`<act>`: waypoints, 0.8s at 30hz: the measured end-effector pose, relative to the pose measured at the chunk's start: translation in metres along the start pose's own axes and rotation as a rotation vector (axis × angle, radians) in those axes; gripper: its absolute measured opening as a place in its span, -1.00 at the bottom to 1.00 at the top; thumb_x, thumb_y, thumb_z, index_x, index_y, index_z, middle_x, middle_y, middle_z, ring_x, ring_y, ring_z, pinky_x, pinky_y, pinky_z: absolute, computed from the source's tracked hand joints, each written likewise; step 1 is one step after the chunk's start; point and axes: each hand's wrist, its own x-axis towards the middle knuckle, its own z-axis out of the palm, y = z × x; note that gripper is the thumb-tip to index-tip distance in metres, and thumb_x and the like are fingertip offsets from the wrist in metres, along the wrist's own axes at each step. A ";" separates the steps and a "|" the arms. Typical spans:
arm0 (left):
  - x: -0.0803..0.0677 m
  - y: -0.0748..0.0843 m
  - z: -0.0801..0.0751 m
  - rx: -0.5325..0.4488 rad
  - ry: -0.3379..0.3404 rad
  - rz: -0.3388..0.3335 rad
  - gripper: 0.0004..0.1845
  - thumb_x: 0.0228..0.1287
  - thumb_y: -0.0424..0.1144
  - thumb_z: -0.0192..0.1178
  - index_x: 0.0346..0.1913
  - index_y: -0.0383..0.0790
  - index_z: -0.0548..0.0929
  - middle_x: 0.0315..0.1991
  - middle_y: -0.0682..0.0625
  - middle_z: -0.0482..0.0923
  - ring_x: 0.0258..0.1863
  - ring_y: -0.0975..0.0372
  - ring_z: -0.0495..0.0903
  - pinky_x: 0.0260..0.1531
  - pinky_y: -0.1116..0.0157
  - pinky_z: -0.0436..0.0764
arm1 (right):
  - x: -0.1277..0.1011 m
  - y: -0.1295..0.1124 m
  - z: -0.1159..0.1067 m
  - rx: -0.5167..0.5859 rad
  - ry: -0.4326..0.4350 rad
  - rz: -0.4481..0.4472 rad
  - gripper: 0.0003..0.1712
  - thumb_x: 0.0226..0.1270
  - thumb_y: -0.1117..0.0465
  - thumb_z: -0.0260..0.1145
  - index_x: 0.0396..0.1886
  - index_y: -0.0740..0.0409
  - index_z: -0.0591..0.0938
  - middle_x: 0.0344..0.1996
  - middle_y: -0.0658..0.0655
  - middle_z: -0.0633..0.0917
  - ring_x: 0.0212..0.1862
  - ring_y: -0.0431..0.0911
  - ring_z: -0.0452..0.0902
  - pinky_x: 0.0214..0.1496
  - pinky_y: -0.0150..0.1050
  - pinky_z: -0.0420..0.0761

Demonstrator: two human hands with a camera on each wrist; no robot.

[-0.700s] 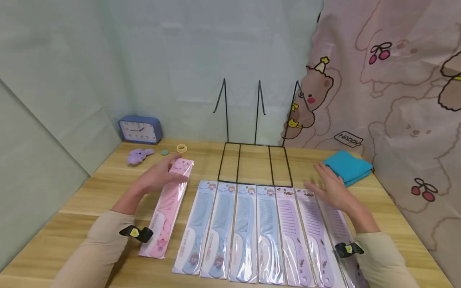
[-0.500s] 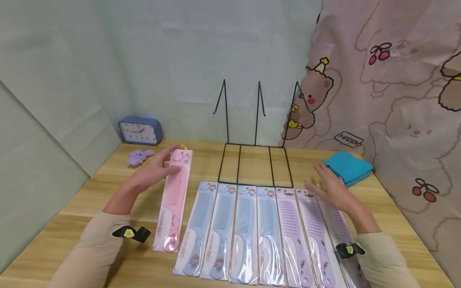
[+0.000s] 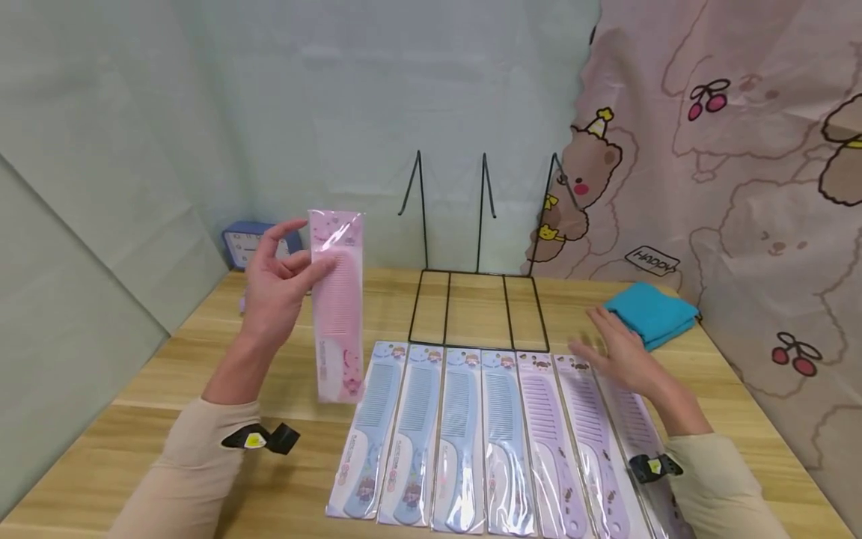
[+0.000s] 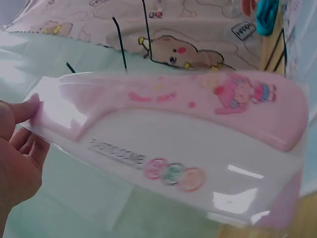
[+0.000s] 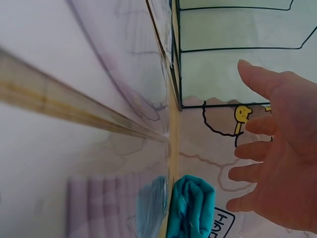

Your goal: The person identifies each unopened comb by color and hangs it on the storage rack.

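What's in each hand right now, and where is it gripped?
The left hand holds the packaged pink comb upright, pinching its left edge near the top, at the teeth end. The right hand holds nothing.

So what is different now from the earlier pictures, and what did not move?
The left hand has lifted the pink comb packet off the table; it lay flat under that hand before and is now held upright in the air. The right hand stayed open by the purple combs. The blue combs, wire rack and teal cloth did not move.
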 end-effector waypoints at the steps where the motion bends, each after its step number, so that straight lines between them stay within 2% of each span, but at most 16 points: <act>1: 0.000 0.002 0.004 -0.033 0.017 0.020 -0.43 0.25 -0.48 0.35 0.31 -0.17 0.48 -0.15 -0.05 0.77 -0.22 0.19 0.76 -0.19 0.35 0.70 | 0.000 0.000 0.000 -0.001 -0.003 0.000 0.01 0.51 -0.19 0.15 0.59 0.33 -0.07 0.54 0.47 -0.15 0.51 0.43 -0.26 0.32 0.55 -0.23; 5: 0.002 0.006 0.018 -0.094 0.047 0.104 -0.49 0.22 -0.54 0.34 0.25 -0.21 0.61 -0.18 -0.07 0.77 -0.19 0.18 0.76 -0.18 0.35 0.70 | 0.001 0.000 0.002 0.000 -0.012 0.002 0.01 0.51 -0.18 0.15 0.59 0.33 -0.08 0.54 0.48 -0.14 0.51 0.43 -0.25 0.32 0.55 -0.22; 9: 0.004 0.007 0.027 -0.112 0.018 0.131 -0.51 0.28 -0.52 0.29 0.27 -0.18 0.62 -0.16 -0.06 0.77 -0.16 0.16 0.74 -0.16 0.31 0.70 | 0.002 0.000 0.003 -0.002 -0.011 -0.009 0.00 0.51 -0.16 0.16 0.59 0.34 -0.07 0.53 0.49 -0.13 0.50 0.44 -0.23 0.32 0.56 -0.19; 16: 0.006 0.004 0.036 -0.187 -0.072 0.099 -0.47 0.35 -0.56 0.18 0.34 -0.15 0.56 -0.11 -0.05 0.75 -0.15 0.16 0.72 -0.22 0.31 0.71 | 0.003 0.000 0.003 -0.021 -0.010 -0.017 -0.01 0.52 -0.14 0.16 0.59 0.35 -0.06 0.53 0.51 -0.11 0.50 0.45 -0.23 0.33 0.54 -0.16; 24: 0.009 -0.005 0.050 -0.211 -0.078 0.040 -0.43 0.34 -0.57 0.19 0.37 -0.16 0.51 -0.09 -0.03 0.75 -0.14 0.15 0.73 -0.22 0.27 0.72 | 0.002 0.001 0.004 -0.016 -0.034 -0.001 0.00 0.51 -0.17 0.15 0.59 0.34 -0.06 0.53 0.51 -0.13 0.50 0.46 -0.23 0.34 0.52 -0.10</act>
